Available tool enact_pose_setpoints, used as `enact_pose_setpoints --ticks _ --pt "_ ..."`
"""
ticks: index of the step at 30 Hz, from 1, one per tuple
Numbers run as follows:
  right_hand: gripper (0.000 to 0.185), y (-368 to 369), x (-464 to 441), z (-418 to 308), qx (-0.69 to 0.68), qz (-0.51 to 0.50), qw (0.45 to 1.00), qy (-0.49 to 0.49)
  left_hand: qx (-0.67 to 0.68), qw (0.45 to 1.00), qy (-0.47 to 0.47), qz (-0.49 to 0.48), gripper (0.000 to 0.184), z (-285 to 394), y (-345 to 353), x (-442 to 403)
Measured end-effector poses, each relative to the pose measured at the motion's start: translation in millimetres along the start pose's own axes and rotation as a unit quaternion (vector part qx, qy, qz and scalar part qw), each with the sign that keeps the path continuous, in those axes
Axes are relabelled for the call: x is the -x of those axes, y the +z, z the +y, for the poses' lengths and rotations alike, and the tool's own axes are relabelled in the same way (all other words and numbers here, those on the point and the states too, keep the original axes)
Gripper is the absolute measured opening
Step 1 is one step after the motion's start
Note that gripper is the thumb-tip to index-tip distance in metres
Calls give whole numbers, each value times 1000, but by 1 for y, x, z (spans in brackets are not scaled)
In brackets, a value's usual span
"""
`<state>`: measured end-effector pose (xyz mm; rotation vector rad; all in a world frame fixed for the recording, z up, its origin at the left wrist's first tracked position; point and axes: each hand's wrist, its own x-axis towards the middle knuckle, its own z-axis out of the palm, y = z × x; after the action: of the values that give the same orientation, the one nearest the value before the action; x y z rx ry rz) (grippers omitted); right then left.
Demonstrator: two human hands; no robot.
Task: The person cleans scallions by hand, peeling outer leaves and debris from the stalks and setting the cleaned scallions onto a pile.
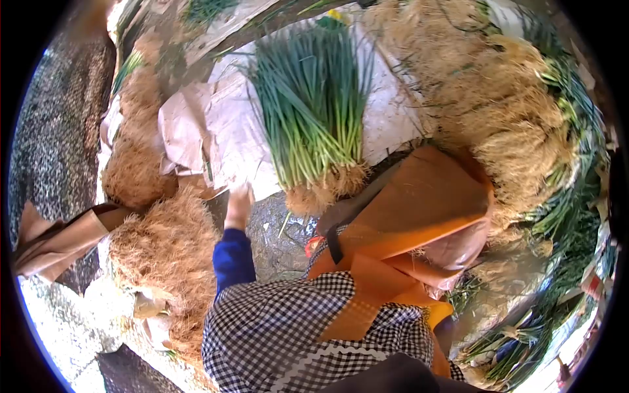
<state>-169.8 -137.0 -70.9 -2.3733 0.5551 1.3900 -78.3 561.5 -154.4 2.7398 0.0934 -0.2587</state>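
My left hand, in a dark blue sleeve, is at the near edge of a creased white sheet. Its fingers look closed on the sheet's edge, though glare blurs them. A large bundle of green onions lies on the sheet just right of the hand, green tops pointing away and pale roots toward me. I do not see my right hand. An orange-brown apron or plastic sheet spreads across the right side of my lap, over black-and-white checked clothing.
A long heap of green onions with tan roots curves along the right side. More root bundles are piled on the left, beside a brown cloth and dark netting. Wet grey ground shows in front of me.
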Motion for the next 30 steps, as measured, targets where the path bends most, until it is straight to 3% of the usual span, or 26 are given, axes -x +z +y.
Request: enact_pose_setpoints --ticks 1,2,3,4,5,7,8,9,10,11,12,13,15,17,18,19,20,21,23,25,26,27,28,29,30 --pt "46 1 3 13 36 1 999 18 101 993 -33 -60 26 -15 37 37" --pt "46 1 4 23 80 6 996 30 128 957 164 -200 27 -34 81 87" --pt "47 -3 2 33 132 20 990 40 200 853 326 -355 28 -30 104 124" --pt "47 -9 -13 48 188 51 980 43 91 890 227 -386 26 -29 127 141" --pt "48 -13 -16 61 215 89 971 56 -28 929 116 -349 25 5 124 134" --pt "38 -40 -36 102 246 238 938 52 -163 950 30 -266 27 66 120 90" --pt "30 -68 -47 121 325 351 878 4 -195 955 8 -225 30 92 106 54" --pt "30 -109 -16 92 153 438 885 49 -202 961 -15 -187 34 121 88 19" --pt "31 -152 20 59 -30 535 842 59 -180 968 -45 -168 33 157 61 -21" --pt "36 -189 45 37 -164 536 825 73 -157 974 -74 -147 32 194 32 -60" --pt "36 -209 48 26 -216 549 805 58 -16 997 -7 -79 29 226 7 -82" --pt "40 -226 46 21 -264 559 785 39 65 994 -31 -78 32 282 -30 -102" --pt "39 -242 -9 29 -326 523 785 64 90 988 123 19 30 335 -47 -134" --pt "49 -259 -43 15 -346 515 784 19 172 952 249 48 25 392 -54 -151" --pt "61 -265 -77 13 -297 582 753 75 272 943 191 -16 24 423 -50 -151" --pt "76 -271 -100 8 -245 642 714 130 319 924 201 -57 23 454 -50 -145" --pt "86 -282 -85 -9 -271 573 755 167 292 922 244 -71 22 480 -48 -139" --pt "96 -291 -66 -22 -293 497 792 201 270 898 344 -49 21 497 -33 -140" --pt "89 -298 -68 -18 -263 466 821 201 235 890 382 -84 21 543 -41 -111" --pt "75 -285 -120 37 -315 549 767 107 251 878 382 -139 18 561 -30 -98" --pt "55 -280 -83 41 -340 580 737 68 250 877 385 -140 18 562 -26 -98" --pt "44 -270 -67 52 -354 602 714 34 300 862 344 -223 22 565 -18 -99" --pt "40 -260 -52 69 -493 538 676 -103 347 836 299 -303 26 571 -10 -100" --pt "37 -244 -38 82 -613 445 609 -233 348 834 298 -309 26 581 0 -100" --pt "33 -235 1 73 -671 375 590 -247 437 778 250 -377 36 594 10 -98"
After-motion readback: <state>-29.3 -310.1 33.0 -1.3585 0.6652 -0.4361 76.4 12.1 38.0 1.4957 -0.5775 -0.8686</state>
